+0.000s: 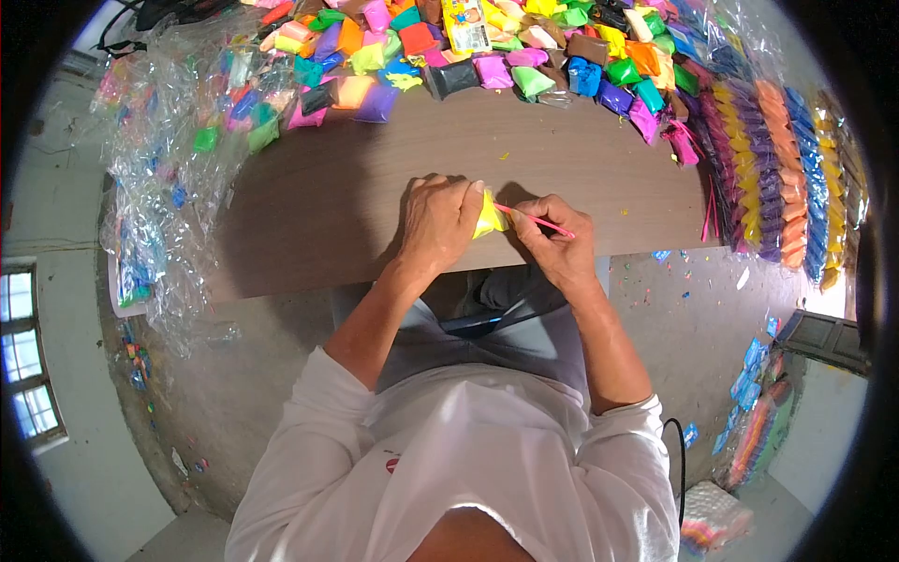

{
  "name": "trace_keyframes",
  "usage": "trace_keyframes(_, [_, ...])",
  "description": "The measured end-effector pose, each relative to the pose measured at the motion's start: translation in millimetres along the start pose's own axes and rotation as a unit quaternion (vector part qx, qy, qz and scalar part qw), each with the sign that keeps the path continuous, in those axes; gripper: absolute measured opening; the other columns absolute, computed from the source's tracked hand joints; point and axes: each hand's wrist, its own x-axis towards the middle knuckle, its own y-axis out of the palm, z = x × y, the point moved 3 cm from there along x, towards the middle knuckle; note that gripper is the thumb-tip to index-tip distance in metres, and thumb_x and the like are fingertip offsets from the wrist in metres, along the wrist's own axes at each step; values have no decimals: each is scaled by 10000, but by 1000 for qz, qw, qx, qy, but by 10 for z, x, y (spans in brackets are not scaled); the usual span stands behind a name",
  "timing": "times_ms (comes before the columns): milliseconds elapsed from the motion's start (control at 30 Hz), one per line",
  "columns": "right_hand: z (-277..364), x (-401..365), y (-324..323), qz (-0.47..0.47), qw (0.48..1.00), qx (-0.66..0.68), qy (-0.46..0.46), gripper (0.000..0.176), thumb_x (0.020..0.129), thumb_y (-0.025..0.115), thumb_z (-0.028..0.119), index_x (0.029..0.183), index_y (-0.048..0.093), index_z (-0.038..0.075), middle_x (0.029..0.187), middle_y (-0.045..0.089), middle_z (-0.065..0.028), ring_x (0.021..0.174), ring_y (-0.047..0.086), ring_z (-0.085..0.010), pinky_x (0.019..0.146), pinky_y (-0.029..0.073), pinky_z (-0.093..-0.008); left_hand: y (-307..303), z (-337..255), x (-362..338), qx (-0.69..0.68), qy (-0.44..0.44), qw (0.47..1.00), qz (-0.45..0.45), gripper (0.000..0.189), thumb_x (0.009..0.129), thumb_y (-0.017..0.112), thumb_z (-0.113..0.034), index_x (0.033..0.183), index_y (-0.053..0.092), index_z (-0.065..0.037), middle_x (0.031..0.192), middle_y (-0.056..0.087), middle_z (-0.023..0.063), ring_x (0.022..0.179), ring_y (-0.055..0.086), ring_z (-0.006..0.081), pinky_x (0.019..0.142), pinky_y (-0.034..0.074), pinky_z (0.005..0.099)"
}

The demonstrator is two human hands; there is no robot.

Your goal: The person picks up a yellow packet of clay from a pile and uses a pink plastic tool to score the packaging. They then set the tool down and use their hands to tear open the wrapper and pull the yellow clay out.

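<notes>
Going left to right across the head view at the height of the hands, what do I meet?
Crumpled clear plastic bags, left hand, small shiny yellow packet, right hand, long purple segmented strip, long orange segmented strip, long blue segmented strip.

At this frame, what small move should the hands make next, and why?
Probably the right hand should ease the slim pink stick slightly farther across the yellow packet: the left hand already grips the packet, and the stick's tip appears to lie against its edge.

Brown table (pixel 581 155), heaped colourful packets (pixel 492 72), crumpled clear plastic (pixel 173 201), packet strips (pixel 775 169).
</notes>
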Motion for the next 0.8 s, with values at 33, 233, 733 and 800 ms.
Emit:
trace_keyframes(33, [2,8,19,-8,1000,-9,-15,81,802,676,32,749,615,39,641,588,22,586,512,-36,532,431,-217,-2,-5,2,0,0,1000,0,330,935,456,-225,715,530,9,662,531,190,689,524,373,690,390,447])
trace_keyframes(233, [-38,84,88,-32,996,-35,-70,83,790,670,22,745,602,39,623,581,-29,545,543,-82,521,448,-243,-1,24,7,-3,15,1000,-12,329,935,456,-228,717,535,5,666,533,194,683,529,381,684,393,447])
trace_keyframes(733, [-232,39,42,-139,989,43,-7,108,827,675,66,762,616,4,661,626,-26,617,545,-59,566,448,-227,3,17,5,-2,7,1000,-10,337,938,438,-231,736,556,12,705,556,203,722,543,387,702,396,456])
trace_keyframes(800, [-178,-4,-8,-133,991,34,-10,104,823,677,64,761,618,5,665,626,-19,618,546,-58,573,453,-225,-4,24,7,-8,5,1000,-2,339,940,433,-232,737,554,11,708,557,203,722,542,384,703,396,458])
